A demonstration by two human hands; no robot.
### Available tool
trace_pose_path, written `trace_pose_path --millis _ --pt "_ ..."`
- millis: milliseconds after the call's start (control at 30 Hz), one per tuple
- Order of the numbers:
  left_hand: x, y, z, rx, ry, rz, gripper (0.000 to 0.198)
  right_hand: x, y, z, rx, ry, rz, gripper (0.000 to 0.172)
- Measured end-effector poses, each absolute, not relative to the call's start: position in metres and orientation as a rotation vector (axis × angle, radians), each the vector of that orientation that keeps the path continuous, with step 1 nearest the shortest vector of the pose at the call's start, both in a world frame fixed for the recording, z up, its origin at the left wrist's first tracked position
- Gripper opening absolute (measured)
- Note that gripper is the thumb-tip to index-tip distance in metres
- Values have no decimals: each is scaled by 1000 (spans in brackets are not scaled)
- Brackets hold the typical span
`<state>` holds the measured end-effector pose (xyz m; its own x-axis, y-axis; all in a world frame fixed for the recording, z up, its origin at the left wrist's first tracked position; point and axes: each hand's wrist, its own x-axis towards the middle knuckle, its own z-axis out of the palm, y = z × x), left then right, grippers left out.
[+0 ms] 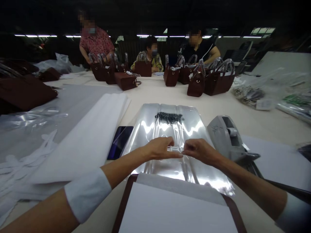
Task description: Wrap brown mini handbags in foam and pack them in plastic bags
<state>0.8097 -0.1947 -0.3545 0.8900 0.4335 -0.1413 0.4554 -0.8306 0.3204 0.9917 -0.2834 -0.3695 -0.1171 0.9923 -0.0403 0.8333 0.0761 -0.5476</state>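
My left hand point(160, 149) and my right hand point(200, 150) meet over a stack of clear plastic bags point(170, 129) with black print. The left fingers are closed, with one digit reaching toward the right fingertips. My right hand is pinched closed, its fingertips touching or almost touching the left. A thin, clear, shiny bit shows between them, too indistinct to name. Nearer to me is a dark brown item point(238, 213), largely covered by white paper point(177, 210). Right of the plastic stands a grey tape dispenser point(225, 136).
White sheets point(85, 139) and a dark phone-like slab point(120, 142) lie to the left. Several brown handbags point(220, 81) line the far side, where three people point(97, 42) are. Bagged items point(255, 94) sit at right; a brown bag point(24, 90) lies at left.
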Motion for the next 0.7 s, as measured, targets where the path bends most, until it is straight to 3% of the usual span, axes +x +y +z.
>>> trace_pose_path --millis 133,233,333,467,700 --pt "814 -185 -361 2834 858 -75 15 996 -283 -362 -1776 -2119 401 18" --pt "796 -164 -364 2878 1064 -38 19 1014 -292 -350 -1809 -2219 28 17" --pt "785 -152 -362 2867 1216 24 30 1013 -295 -334 -1555 -2259 -303 15" --pt "802 -159 -351 2873 1166 107 30 974 -275 -330 -1208 -2461 -43 26" --pt "813 -168 -323 2841 1042 309 46 961 -242 -382 -1756 -2293 299 43"
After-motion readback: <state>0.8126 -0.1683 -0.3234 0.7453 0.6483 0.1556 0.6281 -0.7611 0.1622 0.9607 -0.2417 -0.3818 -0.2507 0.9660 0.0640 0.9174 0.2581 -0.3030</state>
